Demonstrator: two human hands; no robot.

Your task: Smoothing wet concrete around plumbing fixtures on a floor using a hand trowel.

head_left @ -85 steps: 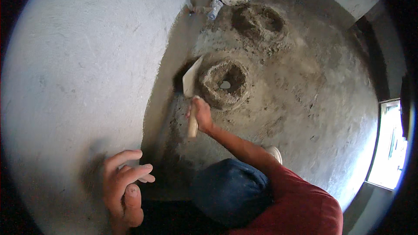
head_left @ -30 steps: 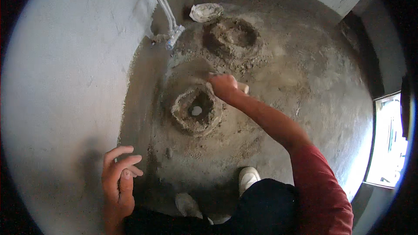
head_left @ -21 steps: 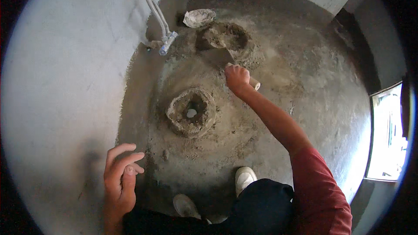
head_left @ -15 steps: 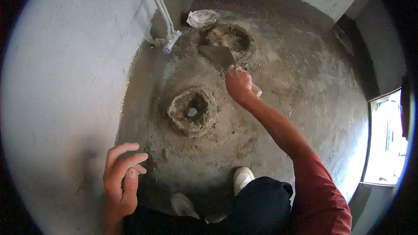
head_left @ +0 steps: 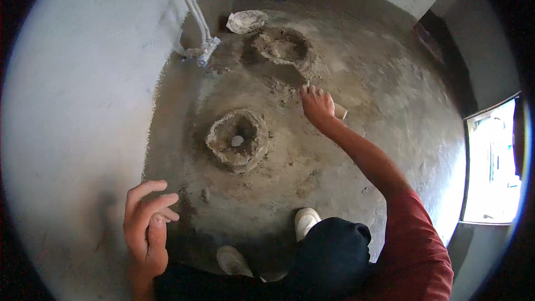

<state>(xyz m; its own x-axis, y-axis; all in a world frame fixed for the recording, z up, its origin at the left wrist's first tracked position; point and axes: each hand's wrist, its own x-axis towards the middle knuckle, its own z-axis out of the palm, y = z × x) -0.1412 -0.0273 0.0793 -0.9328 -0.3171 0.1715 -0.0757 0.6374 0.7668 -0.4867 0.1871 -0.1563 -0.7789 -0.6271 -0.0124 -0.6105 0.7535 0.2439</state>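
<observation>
My right hand (head_left: 317, 106) is closed round the handle of a trowel (head_left: 283, 73), whose pale handle end shows past the heel of the hand. The flat, dark blade points away to the left, low beside the near rim of the far ring of rough mortar (head_left: 281, 47). Whether the blade touches the floor or the ring, I cannot tell. Closer to me lies a second mortar ring (head_left: 238, 140) around a hollow with a small white patch inside. My left hand (head_left: 149, 223) hangs free near the wall, fingers loosely bent and apart, with nothing in it.
Pale pipes (head_left: 198, 19) with a fitting stand by the left wall (head_left: 83, 106). A crumpled whitish bag-like thing (head_left: 246, 21) lies behind the far ring. Crumbs of mortar dot the grey floor (head_left: 356, 156). A bright opening (head_left: 490, 164) is at the right.
My right hand and the trowel have shifted a little to the right, relative to the rings. The whole view has moved slightly; my left hand keeps its loose pose.
</observation>
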